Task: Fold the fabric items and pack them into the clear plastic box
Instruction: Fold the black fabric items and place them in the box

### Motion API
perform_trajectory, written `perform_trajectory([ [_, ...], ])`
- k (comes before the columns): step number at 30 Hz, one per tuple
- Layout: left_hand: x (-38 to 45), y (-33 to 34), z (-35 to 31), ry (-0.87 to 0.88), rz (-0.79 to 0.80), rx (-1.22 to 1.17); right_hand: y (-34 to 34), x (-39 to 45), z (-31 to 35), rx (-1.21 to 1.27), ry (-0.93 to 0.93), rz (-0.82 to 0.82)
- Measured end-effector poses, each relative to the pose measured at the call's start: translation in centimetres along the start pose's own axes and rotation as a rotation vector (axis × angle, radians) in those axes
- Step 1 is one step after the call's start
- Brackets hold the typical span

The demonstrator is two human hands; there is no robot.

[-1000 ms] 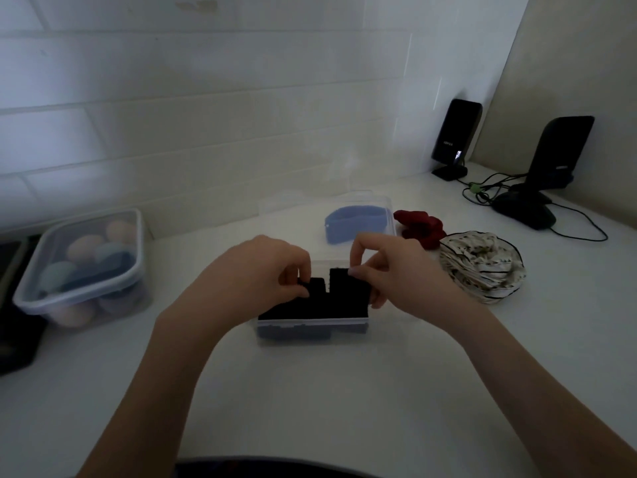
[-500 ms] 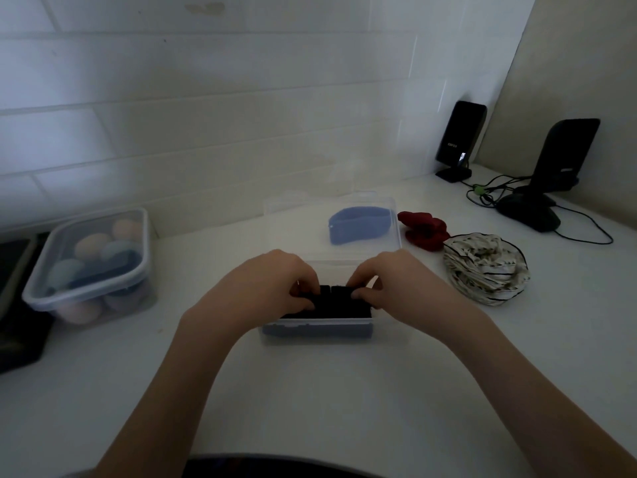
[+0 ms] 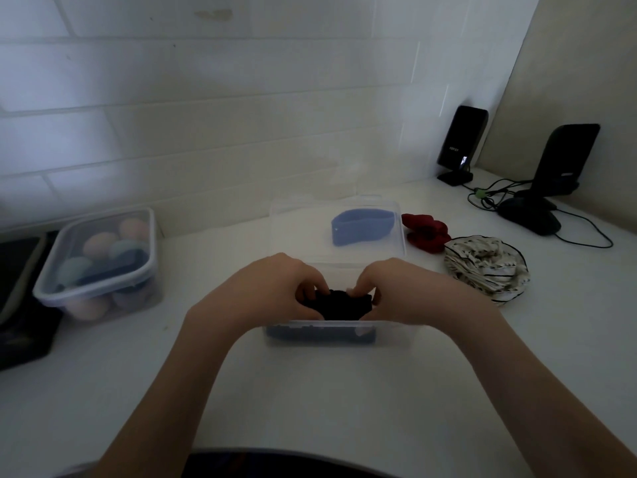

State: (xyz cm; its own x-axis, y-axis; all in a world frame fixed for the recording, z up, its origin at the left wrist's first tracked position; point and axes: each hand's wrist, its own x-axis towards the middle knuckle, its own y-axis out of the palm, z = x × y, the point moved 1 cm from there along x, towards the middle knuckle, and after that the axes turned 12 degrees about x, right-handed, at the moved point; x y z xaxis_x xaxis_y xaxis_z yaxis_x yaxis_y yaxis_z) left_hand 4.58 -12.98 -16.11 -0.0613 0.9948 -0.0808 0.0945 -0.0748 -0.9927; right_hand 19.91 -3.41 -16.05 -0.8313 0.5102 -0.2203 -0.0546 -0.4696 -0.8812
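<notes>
1. Two hands are down in the clear plastic box [image 3: 339, 334] now: my left hand [image 3: 275, 291] and right hand [image 3: 410, 291] both have their fingers curled onto the black cloth [image 3: 339, 305], pinching its top edge from either side. A second ago I held the cloth raised above the rim in two upright halves; since then I have pushed it low and bunched the halves together.
2. The black cloth now sits inside the box at the near wall, its top only just above the rim. I judge this piece nearly packed; a last press should seat it.
3. Beyond my hands the box's open lid [image 3: 336, 232] lies flat, with a blue band [image 3: 362, 227] on it.
4. To the right, on the table [image 3: 327, 401], a red cloth [image 3: 425, 232] and a striped white cloth [image 3: 486, 267] lie unpacked, so folding work remains.
5. Far left stands another lidded tub [image 3: 100, 263] of rounded pastel things.
</notes>
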Motion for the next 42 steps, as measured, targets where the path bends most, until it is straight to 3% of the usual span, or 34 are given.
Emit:
perform_trajectory([
  [7,0.5,0.2,-0.4,0.035,0.034,-0.014,-0.1,-0.2,1.5,-0.307,0.034,-0.074],
  [13,0.7,0.4,-0.4,0.040,0.022,0.055,0.4,-0.2,0.8,-0.097,0.021,-0.140],
  [21,0.7,0.7,-0.3,0.059,0.003,0.035,0.0,-0.8,-0.1,0.130,-0.032,-0.095],
  [28,0.7,0.8,-0.5,0.061,-0.022,0.051,0.3,-0.3,0.4,0.063,-0.010,-0.115],
  [34,1.1,0.8,-1.0,0.017,-0.008,0.111,-0.4,-0.5,0.2,0.121,0.025,-0.034],
  [42,1.3,1.0,-1.4,-0.045,0.027,0.160,0.3,0.8,0.6,-0.134,-0.003,-0.039],
])
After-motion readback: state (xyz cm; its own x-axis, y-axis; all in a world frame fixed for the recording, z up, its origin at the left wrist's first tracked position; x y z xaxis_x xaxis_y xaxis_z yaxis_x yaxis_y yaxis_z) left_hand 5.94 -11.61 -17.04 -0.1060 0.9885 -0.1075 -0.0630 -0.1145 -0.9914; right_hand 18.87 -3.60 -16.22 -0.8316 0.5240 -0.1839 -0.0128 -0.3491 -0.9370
